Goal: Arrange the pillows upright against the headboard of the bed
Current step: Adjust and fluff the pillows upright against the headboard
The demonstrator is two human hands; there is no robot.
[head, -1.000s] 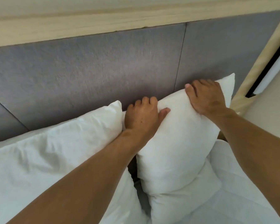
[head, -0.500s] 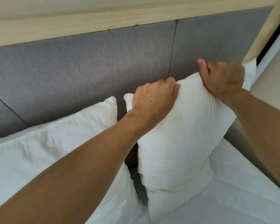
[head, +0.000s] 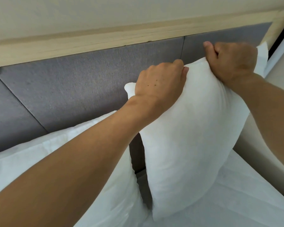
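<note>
white pillow (head: 187, 136) stands upright in front of the grey headboard (head: 72, 89), its lower end on the bed (head: 236, 202). my left hand (head: 159, 84) has its grip closed on the pillow's top edge near the left corner, fingers curled over the back. my right hand (head: 231, 61) is clenched in a fist on the top edge near the right corner, bunching the fabric. a second pillow (head: 31, 158) leans on the headboard just to the left, under my left forearm, a narrow gap between the two.
</note>
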